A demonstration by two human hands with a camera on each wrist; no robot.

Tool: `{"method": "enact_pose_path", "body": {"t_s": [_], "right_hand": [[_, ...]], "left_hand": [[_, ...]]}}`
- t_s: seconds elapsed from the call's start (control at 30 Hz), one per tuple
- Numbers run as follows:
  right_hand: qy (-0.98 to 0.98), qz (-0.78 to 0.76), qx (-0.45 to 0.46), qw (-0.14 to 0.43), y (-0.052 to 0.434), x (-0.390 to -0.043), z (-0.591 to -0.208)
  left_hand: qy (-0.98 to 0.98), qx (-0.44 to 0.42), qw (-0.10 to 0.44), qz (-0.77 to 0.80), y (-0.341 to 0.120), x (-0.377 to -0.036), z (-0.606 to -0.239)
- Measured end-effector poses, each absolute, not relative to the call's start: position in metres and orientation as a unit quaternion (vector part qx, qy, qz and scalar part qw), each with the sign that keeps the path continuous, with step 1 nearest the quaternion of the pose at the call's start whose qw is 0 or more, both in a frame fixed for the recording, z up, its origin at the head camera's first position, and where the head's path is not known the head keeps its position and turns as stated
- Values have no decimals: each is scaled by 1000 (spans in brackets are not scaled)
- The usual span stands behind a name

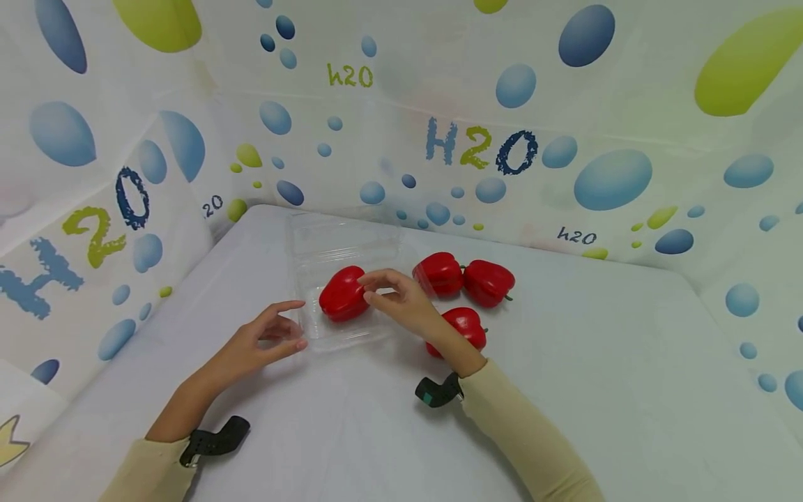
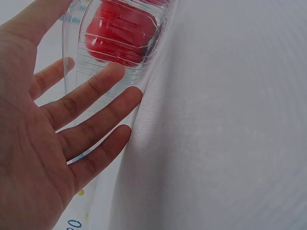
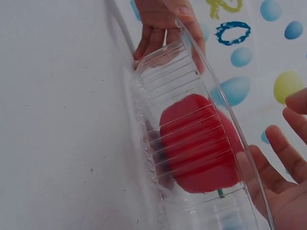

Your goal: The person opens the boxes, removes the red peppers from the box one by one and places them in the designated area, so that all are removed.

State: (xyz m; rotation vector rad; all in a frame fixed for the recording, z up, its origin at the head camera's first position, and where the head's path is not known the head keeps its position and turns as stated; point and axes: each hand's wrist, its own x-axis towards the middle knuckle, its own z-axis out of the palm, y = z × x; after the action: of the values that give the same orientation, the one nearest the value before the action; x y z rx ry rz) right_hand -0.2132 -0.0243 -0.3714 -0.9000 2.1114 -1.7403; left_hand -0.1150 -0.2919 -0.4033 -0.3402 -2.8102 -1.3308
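Nearest in the head view, two pale sleeves come in from the bottom edge, each with a dark wrist mount, and lie on the white worktop (image 1: pixel 627 362). The left hand (image 1: pixel 266 341) rests beside the left wall of a clear plastic container (image 1: pixel 307 254), its fingers straight and spread; the left wrist view shows the fingertips (image 2: pixel 115 72) laid against the ribbed wall, holding nothing. The right hand (image 1: pixel 401 300) reaches over the container's right side, fingers loosely bent at a red pepper (image 1: pixel 341 293) lying inside the tray. From the head view I cannot tell whether those fingers touch the pepper or only hover at it; the right wrist view shows that hand's fingers (image 3: pixel 288 158) relaxed and just off the container's rim, gripping nothing.

The right wrist view alone shows the pepper's green stem through the ribbed plastic, and the left hand's fingers at the tray's far corner. The left wrist view gives only a cropped red patch of the pepper behind the wall.

Beyond the right hand, three more peppers (image 1: pixel 486 282) lie on the worktop outside the container; the nearest is partly hidden by the right forearm. The container's open lid, farther back, is nearly invisible against the worktop. Behind all hangs a bubble-printed backdrop (image 1: pixel 483 150).
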Motion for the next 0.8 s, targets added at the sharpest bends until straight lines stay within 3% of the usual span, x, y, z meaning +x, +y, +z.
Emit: {"method": "enact_pose_path", "body": {"t_s": [0.33, 0.8], "right_hand": [[759, -596, -255, 65, -29, -218, -376], [798, -550, -221, 111, -37, -222, -372]], "left_hand": [[-898, -103, -3, -428, -291, -115, -403], [-898, -105, -1, -428, -290, -115, -402]]}}
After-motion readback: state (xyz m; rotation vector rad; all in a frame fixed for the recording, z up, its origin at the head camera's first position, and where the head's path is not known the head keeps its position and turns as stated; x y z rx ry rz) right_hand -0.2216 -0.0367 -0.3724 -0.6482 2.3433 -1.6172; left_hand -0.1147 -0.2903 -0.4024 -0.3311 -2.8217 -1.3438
